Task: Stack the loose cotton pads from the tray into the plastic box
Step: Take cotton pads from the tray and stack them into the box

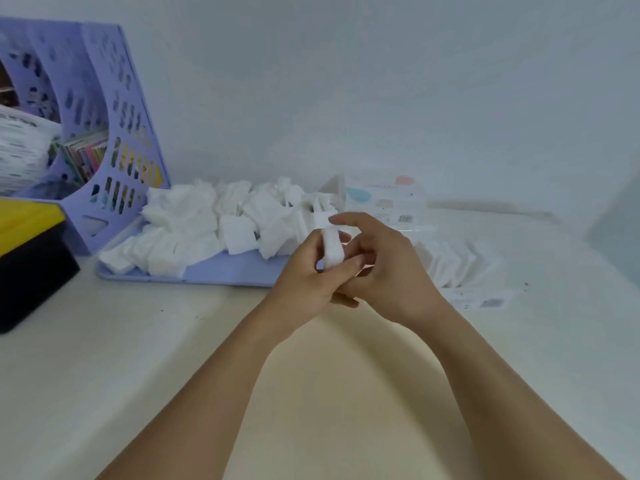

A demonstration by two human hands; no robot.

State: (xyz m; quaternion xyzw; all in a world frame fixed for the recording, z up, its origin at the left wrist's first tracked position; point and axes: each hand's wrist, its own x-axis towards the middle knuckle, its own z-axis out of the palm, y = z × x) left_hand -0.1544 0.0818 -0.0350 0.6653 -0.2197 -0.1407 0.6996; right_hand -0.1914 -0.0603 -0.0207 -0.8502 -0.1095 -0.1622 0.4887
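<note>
A heap of loose white cotton pads (221, 223) lies on a lilac tray (235, 271) at the back of the table. To its right stands a clear plastic box (457, 261) with pads stacked inside it and its lid (384, 199) raised behind. In front of the tray's right end, both hands hold a small upright stack of cotton pads (332, 249). My left hand (308, 282) grips the stack from the left, thumb across its lower edge. My right hand (384, 265) curls round it from the right, forefinger over the top.
A lilac perforated file rack (114, 140) with books stands at the back left against the wall. A black and yellow box (31, 258) sits at the left edge. A white label sheet (485, 299) lies in front of the plastic box.
</note>
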